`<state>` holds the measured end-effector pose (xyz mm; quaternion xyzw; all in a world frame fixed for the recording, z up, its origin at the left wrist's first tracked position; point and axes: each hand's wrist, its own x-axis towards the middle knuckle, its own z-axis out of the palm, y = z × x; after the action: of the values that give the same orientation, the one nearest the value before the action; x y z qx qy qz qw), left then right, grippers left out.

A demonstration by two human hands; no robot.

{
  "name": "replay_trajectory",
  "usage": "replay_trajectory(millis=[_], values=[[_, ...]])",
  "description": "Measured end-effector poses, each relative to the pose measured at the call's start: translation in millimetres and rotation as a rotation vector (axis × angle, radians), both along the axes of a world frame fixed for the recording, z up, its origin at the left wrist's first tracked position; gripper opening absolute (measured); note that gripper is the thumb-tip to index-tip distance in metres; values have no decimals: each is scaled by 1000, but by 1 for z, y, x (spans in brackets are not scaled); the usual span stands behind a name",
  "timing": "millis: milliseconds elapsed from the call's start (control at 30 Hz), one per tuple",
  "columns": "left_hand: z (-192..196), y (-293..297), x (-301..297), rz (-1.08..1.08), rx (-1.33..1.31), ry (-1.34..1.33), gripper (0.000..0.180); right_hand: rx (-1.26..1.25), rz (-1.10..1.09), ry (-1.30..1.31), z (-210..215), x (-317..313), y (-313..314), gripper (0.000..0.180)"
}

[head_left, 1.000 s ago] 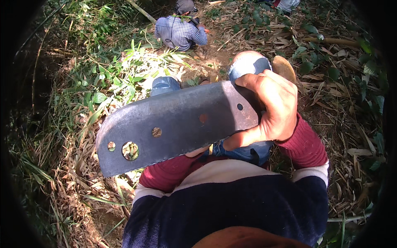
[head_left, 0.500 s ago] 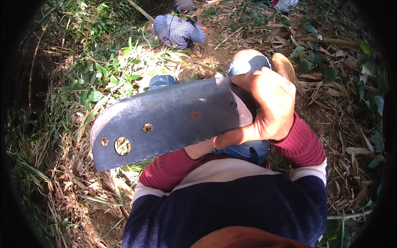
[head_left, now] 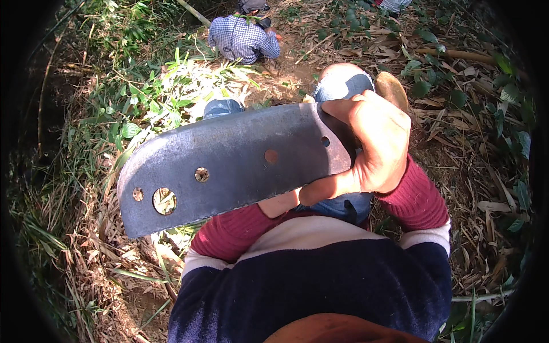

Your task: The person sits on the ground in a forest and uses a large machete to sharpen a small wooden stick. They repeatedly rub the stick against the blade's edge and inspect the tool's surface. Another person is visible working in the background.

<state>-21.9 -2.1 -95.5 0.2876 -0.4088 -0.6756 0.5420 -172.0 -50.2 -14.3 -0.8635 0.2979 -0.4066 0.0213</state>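
A broad, dark-grey cleaver blade (head_left: 234, 157) with a rounded far corner and several round holes lies across the view in front of my chest. My right hand (head_left: 374, 140) is closed on its right end, fingers along the upper edge and thumb at the lower one. Whatever handle it has is hidden by the hand. Of my left hand (head_left: 280, 204) only the wrist shows below the blade's lower edge. Its fingers are behind the blade, so their grip cannot be seen.
My jeans-clad knees (head_left: 343, 83) are bent beyond the blade. Ahead, a person in a checked shirt (head_left: 240, 40) crouches on the slope, and part of another person (head_left: 394, 6) shows at the top. Dry leaves (head_left: 457, 123), green plants (head_left: 131, 130) and a bamboo pole (head_left: 194, 12) lie around.
The blade has shifted slightly left and looks a little larger, still in my right hand. The crouching person appears a bit further left and higher.
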Motion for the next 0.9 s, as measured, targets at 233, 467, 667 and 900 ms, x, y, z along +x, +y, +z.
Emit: replay_trajectory(millis=[233,467,667,900], values=[[2,1,2,1,-4,-16,38,31,-5,-33,-2,4,0,84],[26,8,29,55,-11,-220,38,-54,-82,61,-1,-13,-30,76],[30,5,42,178,-34,-276,44,275,-456,-217,-8,-106,-81,43],[34,-12,31,48,118,-74,46,624,-59,-435,-4,-61,-14,70]])
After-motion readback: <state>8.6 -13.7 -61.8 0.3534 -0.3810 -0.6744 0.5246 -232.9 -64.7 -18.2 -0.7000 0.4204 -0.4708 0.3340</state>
